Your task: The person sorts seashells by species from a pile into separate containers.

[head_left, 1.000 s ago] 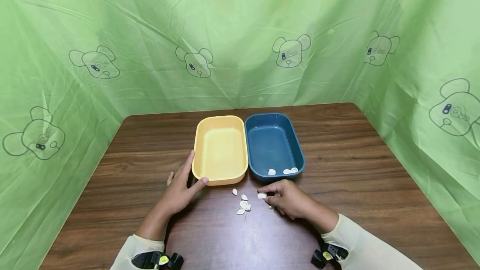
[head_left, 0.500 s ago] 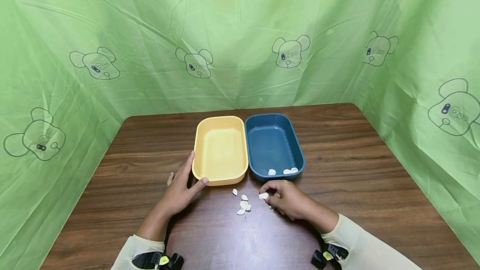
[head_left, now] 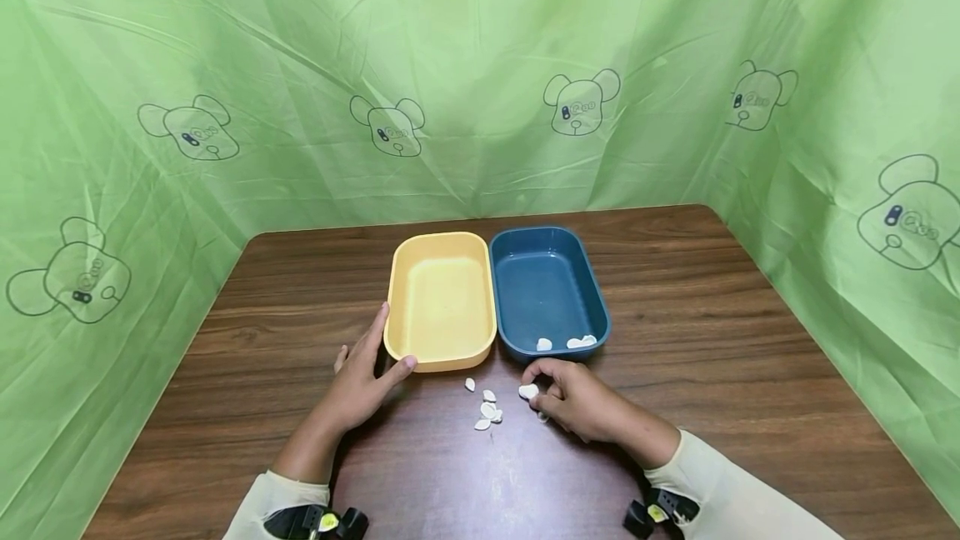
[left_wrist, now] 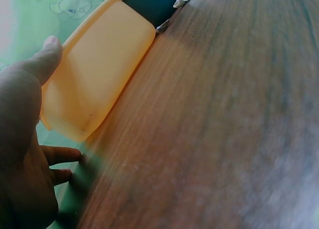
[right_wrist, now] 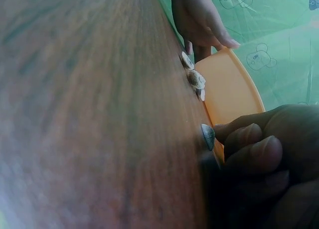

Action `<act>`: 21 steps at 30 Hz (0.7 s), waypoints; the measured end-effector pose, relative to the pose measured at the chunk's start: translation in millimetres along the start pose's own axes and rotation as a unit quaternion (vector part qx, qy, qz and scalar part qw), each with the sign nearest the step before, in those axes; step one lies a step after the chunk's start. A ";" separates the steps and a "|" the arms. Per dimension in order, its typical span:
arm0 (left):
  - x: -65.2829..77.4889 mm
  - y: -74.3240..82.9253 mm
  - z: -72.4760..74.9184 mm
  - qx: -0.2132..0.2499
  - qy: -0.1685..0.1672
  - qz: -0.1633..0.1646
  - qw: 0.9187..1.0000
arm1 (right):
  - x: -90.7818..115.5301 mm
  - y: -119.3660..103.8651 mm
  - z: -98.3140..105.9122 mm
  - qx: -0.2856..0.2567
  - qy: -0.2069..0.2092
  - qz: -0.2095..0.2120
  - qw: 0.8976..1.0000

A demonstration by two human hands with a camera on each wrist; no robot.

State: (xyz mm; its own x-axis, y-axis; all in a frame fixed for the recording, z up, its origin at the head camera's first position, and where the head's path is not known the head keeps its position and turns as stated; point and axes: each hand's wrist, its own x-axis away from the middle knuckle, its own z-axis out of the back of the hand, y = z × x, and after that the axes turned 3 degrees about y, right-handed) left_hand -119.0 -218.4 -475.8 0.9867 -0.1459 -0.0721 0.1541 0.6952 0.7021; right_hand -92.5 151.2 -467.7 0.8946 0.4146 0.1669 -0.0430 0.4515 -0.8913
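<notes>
My right hand [head_left: 573,398] pinches a small white seashell [head_left: 528,392] between thumb and forefinger, just in front of the blue tray [head_left: 604,315]. Close under its fingers another shell [head_left: 543,417] lies on the table; the right wrist view shows a ridged shell [right_wrist: 208,137] beside the curled fingers. Several white shells [head_left: 488,410] lie loosely grouped left of this hand. My left hand [head_left: 360,382] rests at the near left corner of the yellow tray [head_left: 442,362], fingers extended along its side and thumb at its front. In the left wrist view, the thumb lies against the tray's rim [left_wrist: 60,52].
Both trays stand side by side on the brown wooden table [head_left: 697,298], the yellow one on the left. A few white shells [head_left: 581,342] lie in the near end of the blue tray. A green printed cloth [head_left: 480,40] hangs around the table's back and sides.
My right thumb and forefinger have closed on the shell and drawn it slightly to the right. The left hand and both trays stay where they were.
</notes>
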 end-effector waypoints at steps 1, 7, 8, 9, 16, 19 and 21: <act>-0.1 0.0 -0.1 0.001 0.000 0.000 1.000 | 0.4 0.1 0.1 0.002 0.002 0.004 1.000; -0.7 -0.6 -0.7 0.001 0.000 0.002 1.000 | 3.0 0.8 0.4 0.034 0.015 0.053 0.998; -0.8 -0.6 -0.7 0.001 0.000 0.002 1.000 | 3.3 0.9 0.4 0.036 0.015 0.061 0.997; -0.7 -0.7 -0.6 0.001 -0.001 0.002 1.000 | 3.6 0.7 0.2 0.036 0.014 0.066 0.997; 0.6 -1.2 -0.2 0.000 -0.003 0.003 1.000 | 4.8 -3.3 -1.0 0.025 0.001 0.084 0.996; 0.9 -0.8 -0.3 0.002 -0.002 0.003 1.000 | 5.2 -4.3 -1.1 0.001 -0.003 0.089 0.996; 0.8 -0.3 -0.5 0.003 0.000 0.002 1.000 | 5.5 -4.6 -1.3 -0.021 -0.006 0.092 0.996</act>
State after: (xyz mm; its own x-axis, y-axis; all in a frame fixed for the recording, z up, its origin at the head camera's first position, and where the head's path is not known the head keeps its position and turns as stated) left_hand -118.2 -218.4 -476.5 0.9872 -0.1437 -0.0685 0.1497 0.6911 0.7071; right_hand -86.8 150.3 -463.2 0.8685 0.4956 0.0043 -0.1857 0.3334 -0.9243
